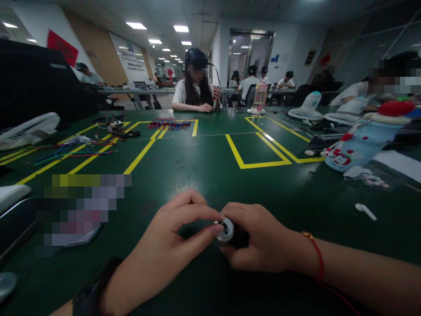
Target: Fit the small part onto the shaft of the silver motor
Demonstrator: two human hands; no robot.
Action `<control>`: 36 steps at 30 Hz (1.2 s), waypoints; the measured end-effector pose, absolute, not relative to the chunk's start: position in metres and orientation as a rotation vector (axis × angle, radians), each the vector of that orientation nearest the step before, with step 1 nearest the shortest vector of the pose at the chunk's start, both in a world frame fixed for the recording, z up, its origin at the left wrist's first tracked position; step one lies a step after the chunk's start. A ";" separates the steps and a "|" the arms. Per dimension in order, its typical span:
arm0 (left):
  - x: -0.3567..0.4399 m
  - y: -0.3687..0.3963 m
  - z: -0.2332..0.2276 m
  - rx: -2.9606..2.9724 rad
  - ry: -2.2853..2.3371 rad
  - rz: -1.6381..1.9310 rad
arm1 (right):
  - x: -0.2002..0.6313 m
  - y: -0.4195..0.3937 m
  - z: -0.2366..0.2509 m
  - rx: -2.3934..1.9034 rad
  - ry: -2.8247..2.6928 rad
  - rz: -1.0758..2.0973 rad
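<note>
Right hand (263, 239) wraps the small black cylinder w/ silver end cap (226, 231) near the table's (204, 166) front edge; left hand (179, 235) pinches the cap w/ thumb & 2 fingers. Best to keep the body steady, turn the cap only, w/ a light grip.

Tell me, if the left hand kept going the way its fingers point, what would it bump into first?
The left hand points right, so it would meet the small silver-and-black cylindrical part straight away; its fingertips already seem to touch it. The right hand holds that part from the other side.
</note>
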State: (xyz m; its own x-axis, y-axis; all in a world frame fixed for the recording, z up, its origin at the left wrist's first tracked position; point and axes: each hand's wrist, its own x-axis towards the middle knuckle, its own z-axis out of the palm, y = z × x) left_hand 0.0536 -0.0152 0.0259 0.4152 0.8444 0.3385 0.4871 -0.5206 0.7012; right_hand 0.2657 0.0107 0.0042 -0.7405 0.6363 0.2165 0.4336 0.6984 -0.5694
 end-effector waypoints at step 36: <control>0.017 0.023 -0.002 1.205 1.230 1.206 | 0.269 0.010 0.008 -0.800 -2.489 0.752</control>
State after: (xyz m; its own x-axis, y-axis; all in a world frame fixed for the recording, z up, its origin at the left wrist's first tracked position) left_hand 0.0169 0.0227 -0.0020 -0.0119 0.9999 -0.0091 0.0110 0.0092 0.9999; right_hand 0.2689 0.0102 0.0083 -0.7471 0.6277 0.2186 0.4015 0.6882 -0.6043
